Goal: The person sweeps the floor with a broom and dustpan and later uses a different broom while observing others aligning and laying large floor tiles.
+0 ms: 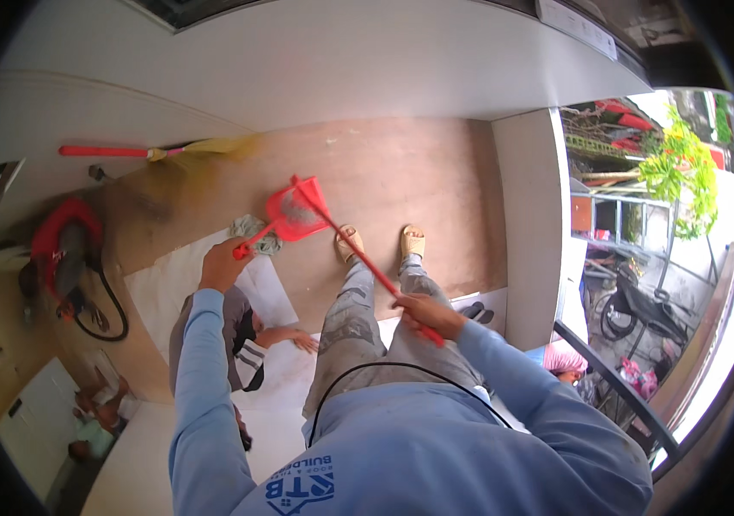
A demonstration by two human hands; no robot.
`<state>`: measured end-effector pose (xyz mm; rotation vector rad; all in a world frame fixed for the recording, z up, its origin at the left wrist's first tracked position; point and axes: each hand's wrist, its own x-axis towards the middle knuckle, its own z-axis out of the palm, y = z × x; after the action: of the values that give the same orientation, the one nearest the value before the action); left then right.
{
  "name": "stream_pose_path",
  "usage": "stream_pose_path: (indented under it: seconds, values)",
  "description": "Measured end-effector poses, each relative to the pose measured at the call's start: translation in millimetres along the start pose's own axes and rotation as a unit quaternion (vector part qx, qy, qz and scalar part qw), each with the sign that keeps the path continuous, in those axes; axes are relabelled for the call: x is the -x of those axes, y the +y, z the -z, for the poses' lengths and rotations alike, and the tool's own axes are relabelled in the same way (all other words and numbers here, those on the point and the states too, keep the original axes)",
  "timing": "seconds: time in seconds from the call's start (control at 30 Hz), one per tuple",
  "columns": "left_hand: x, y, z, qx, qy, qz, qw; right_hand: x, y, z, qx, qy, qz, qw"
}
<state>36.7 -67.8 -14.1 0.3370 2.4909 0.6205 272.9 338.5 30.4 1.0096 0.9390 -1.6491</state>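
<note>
My left hand (223, 265) is closed round the short handle of a red dustpan (302, 219), held above the brown floor in front of my feet. Greyish dirt shows in its pan. In my right hand (431, 316) is a long, thin red stick (367, 262). The stick slants up and left across the dustpan, its far end over the pan; whether the two touch I cannot tell. A crumpled grey-green cloth (257, 234) lies just beyond my left hand, partly hidden by the dustpan's handle.
A broom (118, 151) with yellow bristles lies by the left wall. A red-and-black machine with a hose (70, 249) stands left. Beside my left arm another person crouches, one hand (294, 337) on a white sheet (268, 288). At right, a wall edge (535, 232) borders an opening outdoors.
</note>
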Motion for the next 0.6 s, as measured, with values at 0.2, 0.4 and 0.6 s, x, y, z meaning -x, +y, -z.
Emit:
stream_pose_path:
  seconds: [0.2, 0.4, 0.6]
  values:
    - [84.2, -12.6, 2.6, 0.177, 0.099, 0.124, 0.971, 124.3, -13.0, 82.6, 0.316, 0.225, 0.047, 0.92]
    - [221.5, 35.7, -18.8, 0.422, 0.257, 0.244, 0.834, 129.7, -14.2, 146.2, 0.398, 0.166, 0.007, 0.902]
    - [329.9, 127.2, -54.3, 0.509, 0.398, 0.277, 0.711, 60.2, -0.5, 150.4, 0.532, -0.005, -0.061, 0.844]
